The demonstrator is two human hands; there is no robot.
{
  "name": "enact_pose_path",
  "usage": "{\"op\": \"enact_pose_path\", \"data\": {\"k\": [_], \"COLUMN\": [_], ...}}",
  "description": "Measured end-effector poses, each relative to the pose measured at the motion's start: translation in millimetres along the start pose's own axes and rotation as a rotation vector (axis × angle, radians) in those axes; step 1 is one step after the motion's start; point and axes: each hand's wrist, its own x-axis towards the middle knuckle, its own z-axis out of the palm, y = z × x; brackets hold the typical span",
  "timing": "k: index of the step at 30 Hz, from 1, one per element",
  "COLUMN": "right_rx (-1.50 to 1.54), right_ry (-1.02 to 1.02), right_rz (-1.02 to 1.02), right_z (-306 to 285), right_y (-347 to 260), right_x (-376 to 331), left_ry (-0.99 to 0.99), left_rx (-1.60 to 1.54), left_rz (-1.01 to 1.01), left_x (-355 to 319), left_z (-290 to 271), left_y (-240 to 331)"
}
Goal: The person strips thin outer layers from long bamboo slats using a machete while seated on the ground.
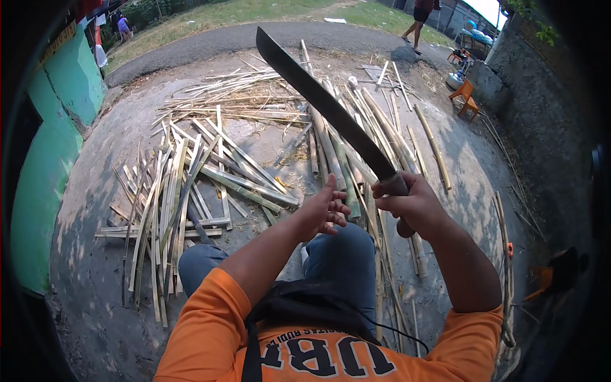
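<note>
My right hand (412,202) is closed around the handle of a machete (331,108). Its long dark blade slants up and away to the left, over the bamboo on the ground. A little to the left, my left hand (323,210) is held above my knee with its fingers apart and nothing in them. It does not touch the machete. Beneath the hands lie long bamboo poles (388,130), running away from me. Split bamboo strips (168,191) are heaped crosswise to the left of my legs.
More thin strips (235,95) are piled farther off. An orange chair (466,100) stands by the dark wall (541,108) at right. A green wall (54,146) borders the left. Someone walks along the road (210,48) beyond; a person (123,27) in purple is at far left.
</note>
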Motion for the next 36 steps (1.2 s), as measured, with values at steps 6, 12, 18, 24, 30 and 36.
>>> {"op": "enact_pose_path", "data": {"k": [6,12,18,24,30,36], "right_rx": [-0.004,0.07,-0.098,-0.226,-0.12,-0.139], "right_ry": [-0.019,-0.148,-0.267,-0.226,-0.055,0.106], "right_rz": [0.004,0.138,0.176,0.035,-0.027,-0.249], "right_z": [40,69,81,58,33,43], "right_y": [23,40,41,43,43,53], "right_x": [-11,-12,-19,-32,-38,-23], "left_ry": [0.018,-0.042,-0.164,0.043,0.183,0.591], "left_rx": [0.086,0.016,-0.088,0.001,0.352,0.047], "left_rz": [0.027,-0.08,0.045,-0.01,0.196,0.201], "left_x": [-2,22,46,-43,-178,-298], "left_z": [20,-16,-61,-56,-99,-164], "left_y": [-15,-30,-60,-7,18,-26]}}
